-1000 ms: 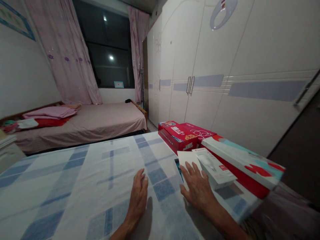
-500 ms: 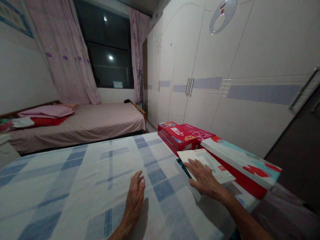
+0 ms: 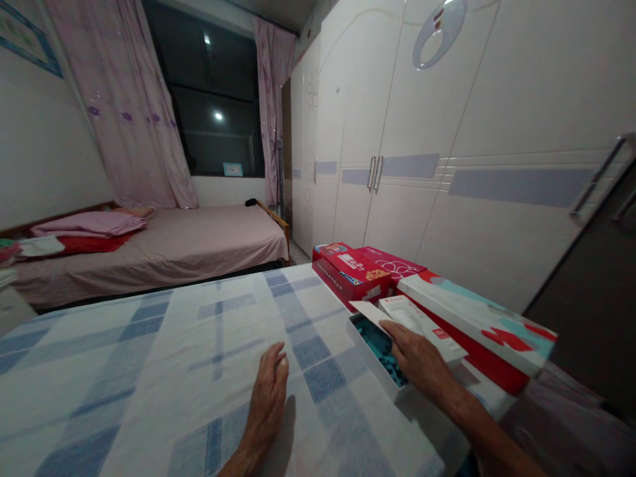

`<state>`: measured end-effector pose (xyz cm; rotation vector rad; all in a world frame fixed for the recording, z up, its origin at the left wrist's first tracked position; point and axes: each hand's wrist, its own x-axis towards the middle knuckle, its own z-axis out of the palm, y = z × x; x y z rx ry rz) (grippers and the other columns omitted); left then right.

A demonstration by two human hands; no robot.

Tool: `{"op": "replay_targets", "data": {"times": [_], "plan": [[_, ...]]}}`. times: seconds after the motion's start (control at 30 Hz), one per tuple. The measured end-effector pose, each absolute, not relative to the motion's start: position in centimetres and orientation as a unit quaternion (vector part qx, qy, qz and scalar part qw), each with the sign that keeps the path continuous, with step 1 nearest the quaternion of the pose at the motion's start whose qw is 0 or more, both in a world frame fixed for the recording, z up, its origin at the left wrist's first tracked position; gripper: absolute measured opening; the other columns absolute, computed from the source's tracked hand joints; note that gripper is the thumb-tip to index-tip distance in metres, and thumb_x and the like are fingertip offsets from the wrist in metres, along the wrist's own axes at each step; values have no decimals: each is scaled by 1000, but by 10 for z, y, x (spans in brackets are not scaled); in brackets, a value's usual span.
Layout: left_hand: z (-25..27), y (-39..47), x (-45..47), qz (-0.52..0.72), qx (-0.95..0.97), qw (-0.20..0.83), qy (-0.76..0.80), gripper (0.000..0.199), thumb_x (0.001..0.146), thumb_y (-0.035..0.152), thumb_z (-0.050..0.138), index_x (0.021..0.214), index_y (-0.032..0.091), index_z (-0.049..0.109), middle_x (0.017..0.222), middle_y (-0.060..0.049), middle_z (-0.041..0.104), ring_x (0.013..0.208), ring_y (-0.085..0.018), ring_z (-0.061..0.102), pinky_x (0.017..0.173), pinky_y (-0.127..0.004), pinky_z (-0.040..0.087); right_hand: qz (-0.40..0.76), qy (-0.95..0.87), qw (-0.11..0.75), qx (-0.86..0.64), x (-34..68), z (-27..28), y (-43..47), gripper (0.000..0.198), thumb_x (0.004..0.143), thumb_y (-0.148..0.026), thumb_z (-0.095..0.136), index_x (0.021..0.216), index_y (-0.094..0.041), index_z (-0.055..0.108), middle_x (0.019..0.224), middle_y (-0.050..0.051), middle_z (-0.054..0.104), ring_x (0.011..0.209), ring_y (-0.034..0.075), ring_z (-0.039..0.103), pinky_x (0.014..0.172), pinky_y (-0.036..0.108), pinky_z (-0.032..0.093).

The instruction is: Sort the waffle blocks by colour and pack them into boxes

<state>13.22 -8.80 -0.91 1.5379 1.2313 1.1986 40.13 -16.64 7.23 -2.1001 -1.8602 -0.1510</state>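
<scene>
A shallow white box stands on the table, with teal and dark pieces inside that I cannot make out singly. My right hand is closed on the near edge of its pale lid, which is tilted up on the right side. The hand and forearm hide part of the lid and the box's right end. To the left, my left hand lies on its edge on the tablecloth, fingers stretched out, holding nothing.
Behind the open box are a white carton, a red box and a long box with red sides. A blue-and-white checked cloth covers the table. Beyond stand a bed and a white wardrobe.
My right hand has drawn the lid up and to the right, uncovering more of the teal contents. My left hand has stayed almost in place.
</scene>
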Motion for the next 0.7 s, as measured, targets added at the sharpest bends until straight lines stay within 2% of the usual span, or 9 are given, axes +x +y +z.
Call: {"op": "replay_targets", "data": {"times": [0.1, 0.2, 0.27, 0.33, 0.4, 0.47, 0.6, 0.7], "plan": [[-13, -87, 132, 467, 618, 405, 486, 47, 87, 47, 41, 121, 16, 52, 129, -15, 53, 121, -26, 51, 107, -45, 36, -135, -576, 190, -784, 412, 81, -167, 47, 89, -14, 32, 131, -16, 53, 115, 12, 68, 89, 23, 69, 77, 35, 54], [-17, -84, 131, 456, 630, 404, 482, 50, 87, 48, 38, 122, 15, 50, 131, -16, 51, 121, -25, 50, 108, -45, 35, -171, -517, 260, -798, 419, 97, -168, 48, 93, -29, 33, 136, -14, 48, 113, 14, 68, 83, 26, 69, 72, 37, 54], [-19, -83, 131, 455, 635, 401, 478, 50, 88, 49, 37, 122, 14, 50, 132, -16, 50, 122, -25, 49, 109, -45, 34, -122, -513, 314, -789, 423, 106, -166, 50, 92, -38, 37, 134, -15, 51, 109, 13, 70, 84, 26, 69, 72, 36, 54], [-21, -82, 131, 455, 639, 397, 475, 50, 89, 49, 37, 122, 14, 50, 132, -16, 50, 124, -25, 47, 109, -45, 32, -16, -543, 339, -768, 427, 108, -162, 50, 89, -42, 41, 130, -17, 55, 105, 9, 72, 85, 24, 69, 72, 33, 54], [-22, -81, 131, 458, 642, 393, 473, 50, 89, 49, 37, 122, 13, 51, 133, -16, 50, 125, -26, 46, 110, -46, 31, 91, -574, 327, -745, 433, 102, -157, 48, 87, -41, 42, 126, -18, 58, 102, 7, 73, 87, 23, 69, 72, 32, 54], [-24, -81, 131, 462, 643, 391, 469, 50, 89, 49, 37, 121, 13, 52, 133, -16, 50, 126, -26, 46, 111, -46, 31, 139, -587, 291, -743, 440, 91, -155, 47, 87, -40, 41, 123, -17, 61, 102, 7, 72, 89, 23, 69, 75, 33, 53], [-25, -81, 132, 474, 643, 384, 463, 49, 88, 49, 39, 120, 15, 54, 132, -16, 51, 124, -26, 48, 110, -47, 33, 11, -555, 230, -799, 447, 71, -159, 50, 86, -43, 43, 123, -14, 60, 119, 15, 65, 106, 29, 63, 88, 41, 49], [-24, -81, 132, 476, 646, 374, 465, 47, 88, 49, 40, 118, 15, 56, 130, -15, 53, 124, -26, 49, 111, -47, 31, -70, -570, 206, -792, 438, 66, -164, 49, 85, -44, 48, 124, -17, 60, 129, 15, 59, 121, 30, 53, 97, 43, 43]]}}
